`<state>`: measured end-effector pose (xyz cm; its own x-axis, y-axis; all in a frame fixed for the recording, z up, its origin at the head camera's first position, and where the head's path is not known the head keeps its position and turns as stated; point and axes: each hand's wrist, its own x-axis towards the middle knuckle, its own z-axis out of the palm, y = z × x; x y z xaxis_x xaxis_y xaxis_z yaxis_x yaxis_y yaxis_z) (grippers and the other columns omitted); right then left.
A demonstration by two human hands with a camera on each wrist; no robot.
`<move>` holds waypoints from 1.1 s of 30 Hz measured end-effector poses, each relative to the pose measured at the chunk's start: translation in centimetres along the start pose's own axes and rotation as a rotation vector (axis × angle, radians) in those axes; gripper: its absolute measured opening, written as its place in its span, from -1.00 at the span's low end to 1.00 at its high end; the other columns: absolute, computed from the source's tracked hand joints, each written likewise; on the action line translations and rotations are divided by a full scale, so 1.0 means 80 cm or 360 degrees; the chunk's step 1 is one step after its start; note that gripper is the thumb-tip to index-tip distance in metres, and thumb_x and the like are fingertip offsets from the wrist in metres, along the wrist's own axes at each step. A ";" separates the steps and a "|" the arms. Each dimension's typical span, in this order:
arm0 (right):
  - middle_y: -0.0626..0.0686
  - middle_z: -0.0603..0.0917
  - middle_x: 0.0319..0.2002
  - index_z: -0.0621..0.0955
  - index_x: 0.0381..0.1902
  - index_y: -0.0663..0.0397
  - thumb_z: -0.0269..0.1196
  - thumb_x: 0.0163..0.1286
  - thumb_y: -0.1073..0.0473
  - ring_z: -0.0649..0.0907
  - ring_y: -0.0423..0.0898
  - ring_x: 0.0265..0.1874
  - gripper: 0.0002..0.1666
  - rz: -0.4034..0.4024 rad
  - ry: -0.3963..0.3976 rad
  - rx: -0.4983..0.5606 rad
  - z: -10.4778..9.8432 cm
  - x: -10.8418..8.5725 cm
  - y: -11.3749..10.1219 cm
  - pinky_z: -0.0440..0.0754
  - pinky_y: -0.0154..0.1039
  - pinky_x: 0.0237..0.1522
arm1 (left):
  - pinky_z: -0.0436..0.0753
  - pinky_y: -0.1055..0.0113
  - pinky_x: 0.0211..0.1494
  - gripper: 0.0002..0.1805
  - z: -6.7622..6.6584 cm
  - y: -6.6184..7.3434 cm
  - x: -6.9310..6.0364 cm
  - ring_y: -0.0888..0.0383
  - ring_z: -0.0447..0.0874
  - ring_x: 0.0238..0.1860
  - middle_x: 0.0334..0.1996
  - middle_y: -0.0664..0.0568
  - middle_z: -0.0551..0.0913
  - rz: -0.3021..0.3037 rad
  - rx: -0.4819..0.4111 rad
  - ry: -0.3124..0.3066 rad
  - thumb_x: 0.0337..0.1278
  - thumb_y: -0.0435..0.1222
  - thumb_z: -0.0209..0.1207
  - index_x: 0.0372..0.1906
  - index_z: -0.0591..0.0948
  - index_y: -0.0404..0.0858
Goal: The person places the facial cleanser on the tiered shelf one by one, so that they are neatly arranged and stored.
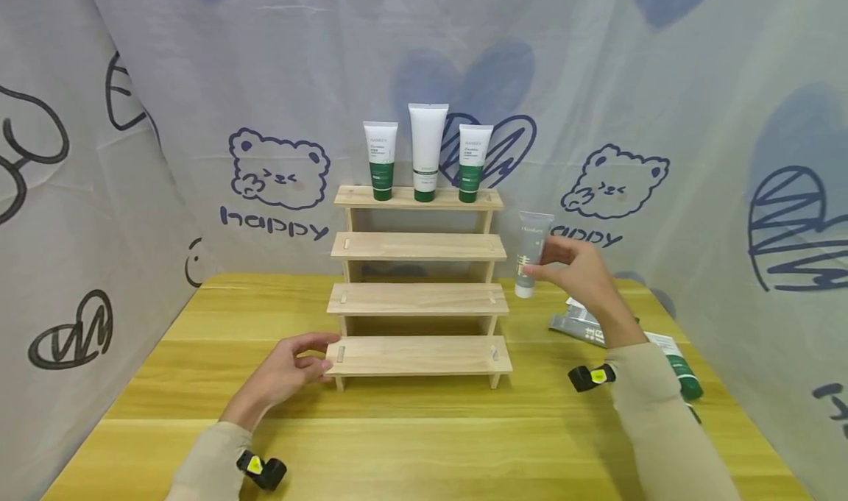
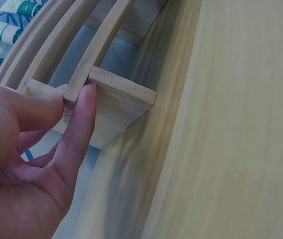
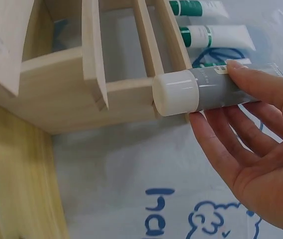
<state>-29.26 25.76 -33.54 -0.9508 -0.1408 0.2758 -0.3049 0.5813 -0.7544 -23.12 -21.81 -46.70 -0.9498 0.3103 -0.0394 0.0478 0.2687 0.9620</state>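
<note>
A grey squeeze tube (image 1: 531,254) with a white cap is pinched upright in my right hand (image 1: 578,271), to the right of the wooden tiered shelf (image 1: 417,299). In the right wrist view the grey tube (image 3: 218,89) lies between thumb and fingers, cap toward the shelf. My left hand (image 1: 291,368) holds the left end of the lowest step. The left wrist view shows thumb and finger of the left hand (image 2: 37,149) pinching that board's end (image 2: 89,69). Three white and green tubes stand on the top step, the tallest tube (image 1: 426,151) in the middle.
On the table (image 1: 424,449) at the right lie several tubes, among them a grey tube (image 1: 576,328) and a white and green tube (image 1: 682,368), partly hidden by my right arm. A printed cloth (image 1: 424,30) hangs behind and at the sides.
</note>
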 end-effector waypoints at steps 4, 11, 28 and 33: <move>0.15 0.75 0.03 0.68 0.14 0.03 0.51 0.26 -0.10 0.65 0.07 0.13 -0.43 -0.0024 -0.0038 0.0033 0.005 0.007 -0.012 0.55 0.19 0.32 | 0.81 0.30 0.04 -0.43 -0.002 -0.001 0.000 0.05 0.77 -0.05 0.31 -0.41 0.41 0.0001 -0.0006 0.0003 0.41 -0.51 0.15 0.47 0.40 -0.37; 0.19 0.74 0.01 0.68 0.13 0.11 0.49 0.30 0.01 0.65 0.09 0.12 -0.49 -0.0089 -0.0042 0.0065 0.016 0.017 -0.026 0.55 0.14 0.31 | 0.82 0.29 0.04 -0.43 0.000 0.000 0.000 0.05 0.77 -0.06 0.31 -0.41 0.43 0.0003 -0.0002 0.0006 0.40 -0.51 0.15 0.47 0.40 -0.38; 0.23 0.73 0.04 0.64 0.21 0.17 0.46 0.33 0.15 0.66 0.11 0.07 -0.48 -0.0192 -0.0046 0.0155 0.037 0.039 -0.055 0.59 0.11 0.29 | 0.82 0.29 0.04 -0.42 0.001 0.002 -0.002 0.02 0.77 -0.05 0.30 -0.43 0.42 0.0012 0.0018 0.0020 0.39 -0.52 0.16 0.47 0.39 -0.40; 0.22 0.74 0.01 0.65 0.17 0.18 0.45 0.33 0.17 0.68 0.10 0.03 -0.52 -0.0208 -0.0045 0.0161 0.042 0.043 -0.060 0.67 0.05 0.19 | 0.82 0.27 0.04 -0.42 0.000 0.002 -0.001 0.01 0.77 -0.05 0.31 -0.44 0.41 0.0016 0.0017 0.0012 0.40 -0.51 0.16 0.47 0.39 -0.39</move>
<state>-31.26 19.81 -30.96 -0.9035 -0.2333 0.3594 -0.4284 0.4733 -0.7697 -23.01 -21.77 -46.55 -0.9516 0.3060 -0.0275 0.0609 0.2754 0.9594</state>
